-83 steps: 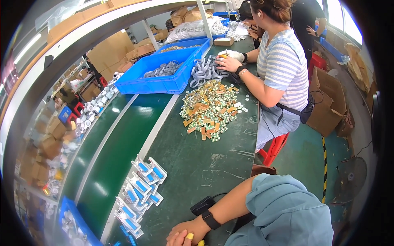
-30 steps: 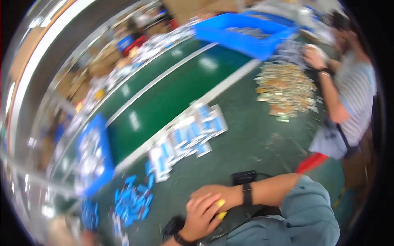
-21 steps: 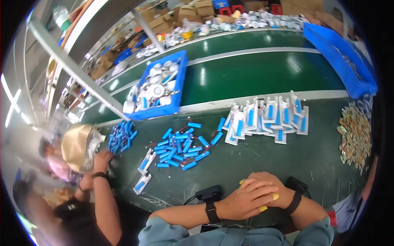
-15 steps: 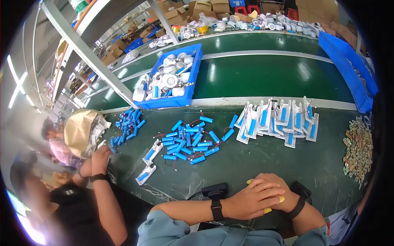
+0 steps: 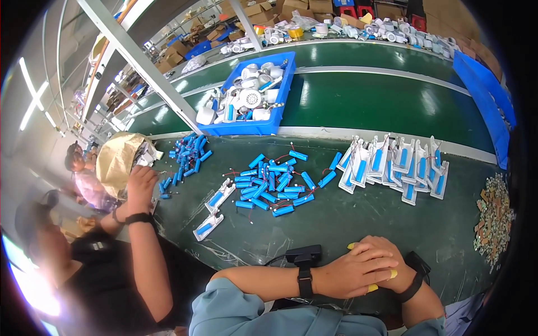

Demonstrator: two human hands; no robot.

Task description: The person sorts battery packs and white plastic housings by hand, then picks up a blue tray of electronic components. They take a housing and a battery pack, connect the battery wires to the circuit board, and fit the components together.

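My left hand point(image 5: 350, 274) lies across my right hand point(image 5: 386, 252) at the near edge of the bench, with its fingers laid out over it. Yellow covers show on some fingertips. The right hand's fingers are mostly hidden under the left, and I see no object in either hand. Beyond them lies a pile of blue cylindrical batteries point(image 5: 272, 182) with red leads. Left of it are two white plastic housings point(image 5: 208, 225), each with a blue battery inside. More such housings point(image 5: 400, 165) are stacked at the right.
A blue crate point(image 5: 280, 112) of white round parts stands at the bench's far edge. A second battery pile point(image 5: 188, 154) is near a co-worker point(image 5: 101, 263) at left. Small circuit boards point(image 5: 493, 221) are heaped at right, below a blue bin point(image 5: 485, 101). A black device point(image 5: 304, 253) sits beside my left wrist.
The view has shifted left, so the bench contents appear further right. My hands stay folded together. The co-worker's raised hand has moved slightly at the bag.
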